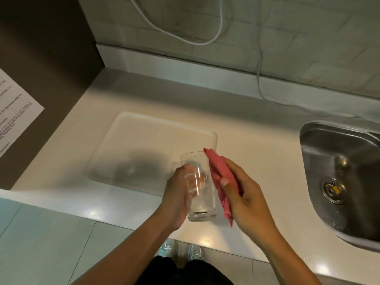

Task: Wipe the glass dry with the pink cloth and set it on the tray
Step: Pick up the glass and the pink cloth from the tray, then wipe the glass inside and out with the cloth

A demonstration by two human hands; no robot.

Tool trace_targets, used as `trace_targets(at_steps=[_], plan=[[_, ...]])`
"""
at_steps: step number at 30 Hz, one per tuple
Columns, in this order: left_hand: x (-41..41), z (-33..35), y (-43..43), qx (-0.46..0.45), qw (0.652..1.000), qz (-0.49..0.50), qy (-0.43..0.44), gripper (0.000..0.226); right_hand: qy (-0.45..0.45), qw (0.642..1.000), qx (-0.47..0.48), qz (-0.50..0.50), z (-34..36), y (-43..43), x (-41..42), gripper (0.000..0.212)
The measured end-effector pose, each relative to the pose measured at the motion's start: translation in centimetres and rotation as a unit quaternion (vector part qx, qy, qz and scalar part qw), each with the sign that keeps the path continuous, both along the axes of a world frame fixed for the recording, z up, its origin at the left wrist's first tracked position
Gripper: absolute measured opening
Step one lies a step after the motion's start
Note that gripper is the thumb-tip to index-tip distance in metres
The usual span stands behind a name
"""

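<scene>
white counter point(257, 145) with tray point(144, 140) and sink point(339, 161); left hand point(176, 200) grip around glass point(200, 186), right hand point(244, 194) clutching pink cloth point(221, 175)

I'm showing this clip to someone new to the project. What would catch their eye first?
The pink cloth in the right hand, pressed to the side of the clear glass that the left hand holds above the counter's front edge. Behind them lies a white tray; a steel sink sits at right.

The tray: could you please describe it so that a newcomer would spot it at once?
Start at the steel sink on the right and move left along the pale countertop. The tray lies flat there, beyond the glass. It is a white, round-cornered rectangle with a low raised rim, nearly matching the counter.
</scene>
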State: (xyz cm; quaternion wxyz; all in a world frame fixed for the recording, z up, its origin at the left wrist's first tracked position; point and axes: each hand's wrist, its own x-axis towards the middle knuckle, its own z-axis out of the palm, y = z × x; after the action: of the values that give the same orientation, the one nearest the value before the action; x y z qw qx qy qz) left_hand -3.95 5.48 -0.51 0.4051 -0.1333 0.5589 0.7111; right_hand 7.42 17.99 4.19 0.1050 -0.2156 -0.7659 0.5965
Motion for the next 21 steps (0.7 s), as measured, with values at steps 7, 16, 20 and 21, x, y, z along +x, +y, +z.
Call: trace_targets(at_steps=[7,16,20,21], plan=[[0.9,0.8,-0.9,0.054,0.997,-0.028,0.054,0.065,-0.015,0.996,0.078,-0.045,-0.1,-3.6,-1.8,0.047],[1.0,0.8,-2.2,0.069,0.997,-0.032,0.011,0.059,0.023,0.988,0.152,0.009,-1.8,-4.7,0.5,0.047],[1.9,0.6,-2.0,0.050,0.997,-0.062,0.021,0.061,0.009,0.992,0.125,-0.013,-1.4,-3.5,-0.3,0.045],[2.1,0.8,-1.9,0.047,0.997,-0.060,0.014,0.063,0.005,0.992,0.127,-0.021,-1.1,-3.2,-0.9,0.046]])
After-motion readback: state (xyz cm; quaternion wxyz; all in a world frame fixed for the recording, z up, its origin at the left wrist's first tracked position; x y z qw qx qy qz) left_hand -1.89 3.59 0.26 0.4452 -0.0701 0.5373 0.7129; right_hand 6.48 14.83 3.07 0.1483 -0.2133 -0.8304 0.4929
